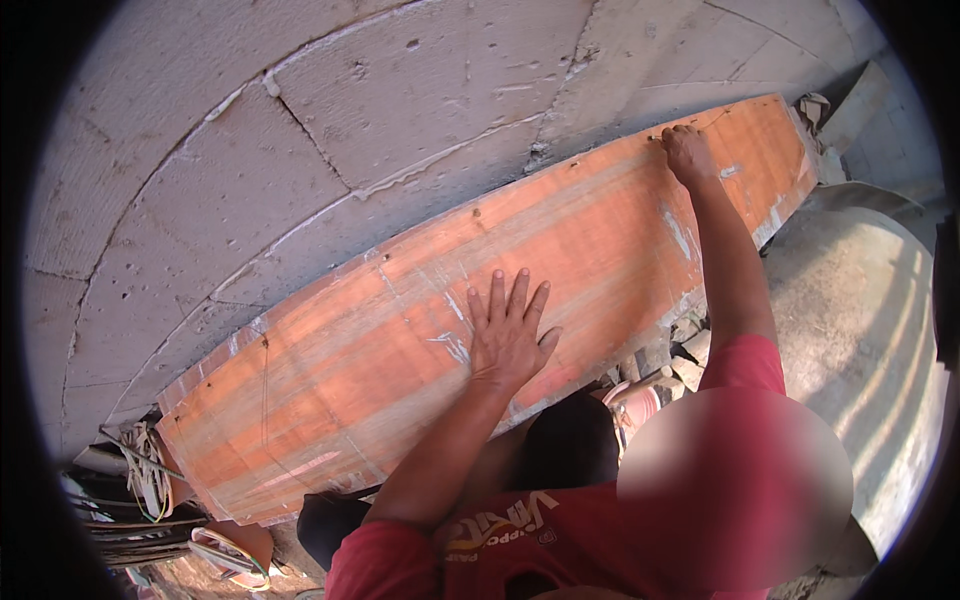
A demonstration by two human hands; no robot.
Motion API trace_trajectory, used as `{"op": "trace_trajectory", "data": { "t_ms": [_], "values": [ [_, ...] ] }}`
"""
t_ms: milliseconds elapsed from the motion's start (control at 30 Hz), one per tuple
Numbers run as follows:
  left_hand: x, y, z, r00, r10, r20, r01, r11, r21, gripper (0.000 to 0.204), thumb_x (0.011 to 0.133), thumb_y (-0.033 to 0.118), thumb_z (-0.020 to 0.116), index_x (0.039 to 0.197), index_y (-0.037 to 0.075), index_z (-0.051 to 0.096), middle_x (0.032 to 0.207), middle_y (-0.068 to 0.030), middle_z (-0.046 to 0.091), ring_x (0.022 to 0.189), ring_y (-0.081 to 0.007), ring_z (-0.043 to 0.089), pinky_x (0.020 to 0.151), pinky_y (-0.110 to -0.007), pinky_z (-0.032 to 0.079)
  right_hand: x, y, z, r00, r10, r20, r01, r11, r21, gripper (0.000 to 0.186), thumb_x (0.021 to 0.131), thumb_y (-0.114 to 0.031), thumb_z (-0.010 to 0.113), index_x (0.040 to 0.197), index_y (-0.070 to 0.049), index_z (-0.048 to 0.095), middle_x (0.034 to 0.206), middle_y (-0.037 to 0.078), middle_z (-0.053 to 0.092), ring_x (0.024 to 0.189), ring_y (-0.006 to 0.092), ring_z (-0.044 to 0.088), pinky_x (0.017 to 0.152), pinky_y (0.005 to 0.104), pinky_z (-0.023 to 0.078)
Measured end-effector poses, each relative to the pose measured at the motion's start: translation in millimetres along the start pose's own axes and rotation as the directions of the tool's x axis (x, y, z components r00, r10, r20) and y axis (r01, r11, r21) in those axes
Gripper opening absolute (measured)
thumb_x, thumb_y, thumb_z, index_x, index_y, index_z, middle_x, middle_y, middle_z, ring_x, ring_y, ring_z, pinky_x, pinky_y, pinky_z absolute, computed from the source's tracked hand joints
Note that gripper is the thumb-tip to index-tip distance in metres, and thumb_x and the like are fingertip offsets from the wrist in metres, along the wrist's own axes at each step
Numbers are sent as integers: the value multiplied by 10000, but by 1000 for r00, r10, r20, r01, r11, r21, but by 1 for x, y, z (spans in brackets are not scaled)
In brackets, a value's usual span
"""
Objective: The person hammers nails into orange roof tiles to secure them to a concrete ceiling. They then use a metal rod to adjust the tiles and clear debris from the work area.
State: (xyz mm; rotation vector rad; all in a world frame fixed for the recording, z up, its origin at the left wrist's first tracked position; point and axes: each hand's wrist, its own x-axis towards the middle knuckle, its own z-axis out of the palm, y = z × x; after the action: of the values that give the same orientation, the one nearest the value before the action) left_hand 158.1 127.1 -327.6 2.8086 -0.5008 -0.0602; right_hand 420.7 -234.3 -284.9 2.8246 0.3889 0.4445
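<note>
A long orange-brown plywood board [590, 240] stretches from lower left to upper right in front of me. Its face is scuffed with whitish smears, and small dark spots run along its far edge. My left hand [508, 340] lies flat on the middle of the board, fingers spread. Near the far right edge my right hand [688, 155] is closed in a fist against the board. A small, thin light tip pokes out at its left side; what it belongs to is hidden in the fingers.
A grey block wall [400, 110] with rough mortar joints rises along the board's far edge. At right stands a large, pale rounded surface [850, 310]. Lower left are a coil of cord [148, 475] and dark rods [140, 530]. A pinkish bucket [635, 405] and rubble sit below the board.
</note>
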Motion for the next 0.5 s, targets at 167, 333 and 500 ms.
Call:
{"op": "trace_trajectory", "data": {
  "t_ms": [167, 333, 500],
  "values": [
    [0, -2, 3, 1000, -2, -5, 2, 1000, 5, 681, 888, 575, 461, 1460, 219, 360, 1542, -89, 239, 1434, -373, 118, 1114, -629, 35, -3, 7, 23, 979, 151, 134, -170, 975, 141, 207, 867, -177, 508, 848, -49, 669, 922, 132, 671, 834, 303, 657, 734, 424, 517],
    [0, -1, 2, 1000, 0, -4, 0, 1000, 2, 678, 883, 570, 477, 1454, 221, 371, 1540, -87, 242, 1433, -374, 117, 1113, -632, 39, 17, 20, 24, 881, 256, 398, -292, 956, 32, 155, 781, -201, 636, 851, -79, 702, 877, 98, 689, 826, 262, 670, 742, 406, 533],
    [-1, -4, 4, 1000, -9, -15, 9, 1000, -11, 670, 881, 566, 484, 1446, 220, 386, 1534, -85, 253, 1431, -371, 120, 1111, -636, 46, 27, 15, 7, 792, -95, 603, 325, 902, -285, 229, 622, -218, 784, 816, -116, 718, 817, 62, 701, 817, 238, 673, 699, 370, 523]
  ]
}}
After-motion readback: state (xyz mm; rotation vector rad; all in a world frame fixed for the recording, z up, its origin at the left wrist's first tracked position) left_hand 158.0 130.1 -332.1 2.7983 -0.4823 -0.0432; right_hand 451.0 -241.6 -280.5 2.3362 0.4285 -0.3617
